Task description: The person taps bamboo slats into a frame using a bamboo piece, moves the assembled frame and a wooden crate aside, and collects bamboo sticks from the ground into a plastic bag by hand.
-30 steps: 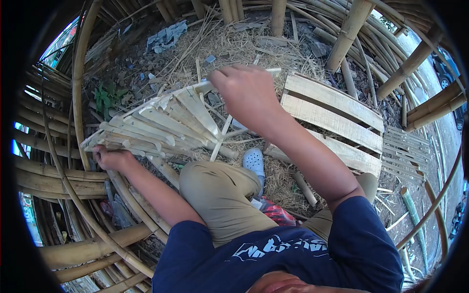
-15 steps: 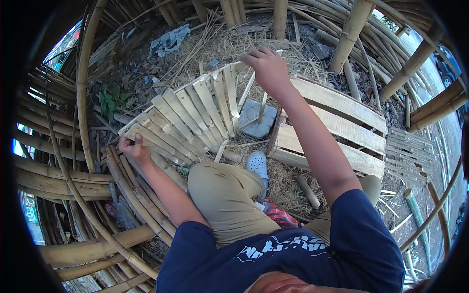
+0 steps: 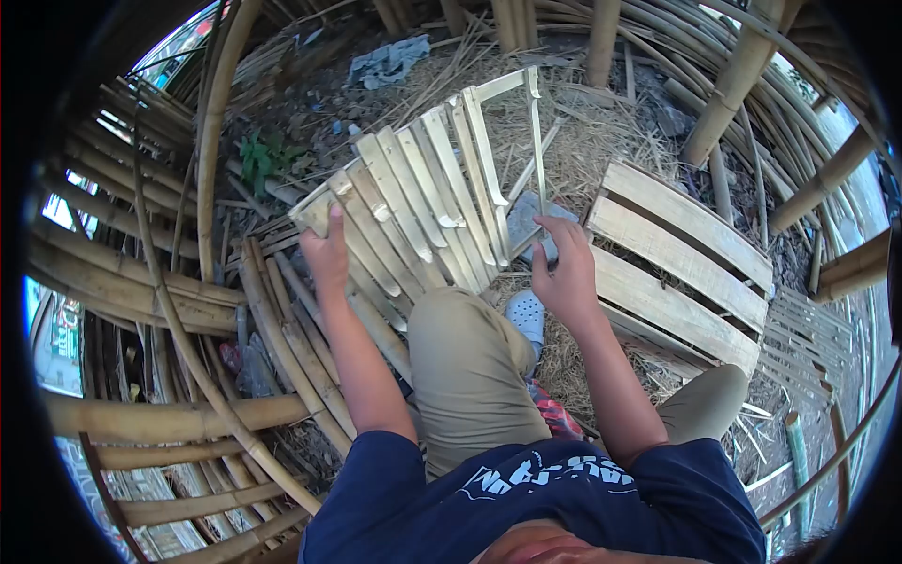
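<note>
A fan-shaped bamboo slatted panel (image 3: 409, 193) stands tilted before my knees, its slats joined along a top rail. My left hand (image 3: 326, 252) grips the panel's left corner, thumb over the face of the end slat. At the panel's right side, my right hand (image 3: 566, 273) is beside the lower end of the last slat (image 3: 537, 141). Its thumb and curled forefinger are apart; whether they touch the slat is unclear. Behind that lower end lies a grey stone block (image 3: 528, 218), partly covered by the panel and my right hand.
A low slatted wooden bench (image 3: 672, 254) stands to the right, with a thin slatted panel (image 3: 808, 334) beyond it. Bamboo poles (image 3: 738, 80) rise at the back right. Bamboo rails (image 3: 178, 414) run along the left. A pale blue cloth (image 3: 388, 62) lies on the littered ground.
My right hand has let go of the panel's top right corner and come down to its lower right end. My left hand keeps its corner. The view has shifted somewhat.
</note>
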Tool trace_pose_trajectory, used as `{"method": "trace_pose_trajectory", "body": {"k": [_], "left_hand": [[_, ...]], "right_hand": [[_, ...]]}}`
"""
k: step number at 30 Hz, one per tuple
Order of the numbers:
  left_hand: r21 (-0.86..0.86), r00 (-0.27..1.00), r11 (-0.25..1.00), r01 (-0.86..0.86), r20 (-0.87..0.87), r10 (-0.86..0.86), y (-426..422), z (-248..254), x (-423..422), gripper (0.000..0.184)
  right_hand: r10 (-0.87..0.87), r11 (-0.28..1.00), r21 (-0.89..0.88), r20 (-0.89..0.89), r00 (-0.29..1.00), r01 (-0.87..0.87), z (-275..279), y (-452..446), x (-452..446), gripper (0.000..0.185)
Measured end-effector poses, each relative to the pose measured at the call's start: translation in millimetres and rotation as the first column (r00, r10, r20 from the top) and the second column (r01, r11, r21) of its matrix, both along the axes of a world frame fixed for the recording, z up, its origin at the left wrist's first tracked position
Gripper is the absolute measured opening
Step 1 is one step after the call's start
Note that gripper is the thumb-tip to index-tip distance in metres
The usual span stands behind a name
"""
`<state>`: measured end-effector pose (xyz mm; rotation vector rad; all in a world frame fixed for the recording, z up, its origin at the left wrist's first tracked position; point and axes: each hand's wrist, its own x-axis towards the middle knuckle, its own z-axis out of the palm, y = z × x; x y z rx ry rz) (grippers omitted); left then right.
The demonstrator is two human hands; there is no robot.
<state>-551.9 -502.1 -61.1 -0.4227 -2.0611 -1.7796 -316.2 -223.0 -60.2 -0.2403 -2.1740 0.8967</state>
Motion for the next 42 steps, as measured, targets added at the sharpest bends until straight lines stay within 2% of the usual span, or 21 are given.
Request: {"method": "trace_pose_trajectory", "body": {"k": [2,5,10,13,14,17,19,22,25,27,29,30,33,34,36,37,40,42], "left_hand": [[-0.064,0.994,0.993,-0.103,0.039,0.106,4.5,13.9,17.8,0.041],[0.068,0.993,0.995,-0.069,0.105,0.061,-8.6,-1.9,6.1,0.043],[0.207,0.997,0.977,-0.054,0.073,0.039,0.3,15.6,4.7,0.045],[0.158,0.990,0.980,-0.120,0.087,0.107,-2.4,45.6,4.8,0.045],[0.156,0.989,0.978,-0.140,0.074,0.129,-4.5,55.8,2.2,0.045],[0.152,0.972,0.961,-0.232,0.019,0.232,-22.7,83.3,3.1,0.043],[0.168,0.944,0.935,-0.313,-0.055,0.326,-32.3,99.2,7.6,0.043],[0.220,0.833,0.839,-0.497,-0.151,0.532,-52.6,99.4,2.2,0.045],[0.260,0.738,0.736,-0.625,-0.112,0.665,-63.6,86.1,7.6,0.048],[0.246,0.647,0.650,-0.719,-0.104,0.756,-64.8,69.6,6.1,0.059],[0.190,0.544,0.551,-0.813,-0.088,0.834,-72.5,39.2,-7.8,0.066],[0.219,0.529,0.541,-0.812,-0.118,0.840,-78.0,18.1,-18.8,0.072],[0.048,0.426,0.434,-0.900,-0.117,0.897,-88.8,-37.2,-32.7,0.070],[0.110,0.391,0.417,-0.902,-0.200,0.898,-89.9,-55.7,-32.3,0.071],[0.162,0.376,0.400,-0.902,-0.159,0.913,-104.3,-94.9,-27.3,0.073],[0.147,0.395,0.396,-0.907,-0.038,0.918,-115.7,-108.4,-24.1,0.074],[0.057,0.347,0.343,-0.938,0.175,0.921,-119.0,-117.6,1.6,0.071],[0.117,0.314,0.292,-0.949,0.312,0.897,-128.0,-126.2,23.0,0.067]], "right_hand": [[0.019,0.999,-0.031,0.022,1.000,-0.018,-0.9,-2.7,7.5,0.034],[0.011,0.999,-0.034,0.052,0.999,-0.009,1.6,-4.0,19.8,0.033],[-0.031,0.998,-0.055,0.133,0.991,0.039,5.4,-1.9,43.5,0.030],[-0.038,0.996,-0.076,0.050,0.998,0.042,1.1,-3.3,46.4,0.028],[-0.013,0.991,-0.136,0.012,1.000,0.015,2.2,-7.6,45.1,0.028],[0.056,0.990,-0.134,0.043,0.998,-0.050,17.4,-18.5,45.3,0.028],[0.082,0.988,-0.130,-0.001,0.997,-0.082,17.6,-24.0,42.2,0.028],[0.106,0.981,-0.159,-0.037,0.994,-0.110,15.4,-30.8,40.1,0.028],[0.117,0.974,-0.188,-0.038,0.992,-0.122,16.2,-31.9,41.7,0.028],[0.118,0.971,-0.207,-0.029,0.993,-0.121,17.7,-30.5,44.7,0.028],[0.113,0.968,-0.224,-0.018,0.993,-0.114,19.5,-27.2,48.5,0.028],[0.108,0.970,-0.217,-0.016,0.994,-0.109,18.1,-25.6,50.5,0.028],[0.085,0.977,-0.196,-0.009,0.996,-0.086,14.4,-20.0,56.3,0.027],[0.078,0.979,-0.189,-0.001,0.997,-0.077,14.6,-18.8,59.2,0.027],[0.065,0.983,-0.172,0.014,0.998,-0.062,14.2,-16.9,64.1,0.027],[0.061,0.985,-0.164,0.022,0.998,-0.056,13.1,-16.0,66.4,0.027],[0.060,0.985,-0.167,0.045,0.997,-0.052,6.8,-14.2,68.7,0.028],[0.077,0.983,-0.172,0.061,0.995,-0.065,2.5,-14.4,69.1,0.028]]}}
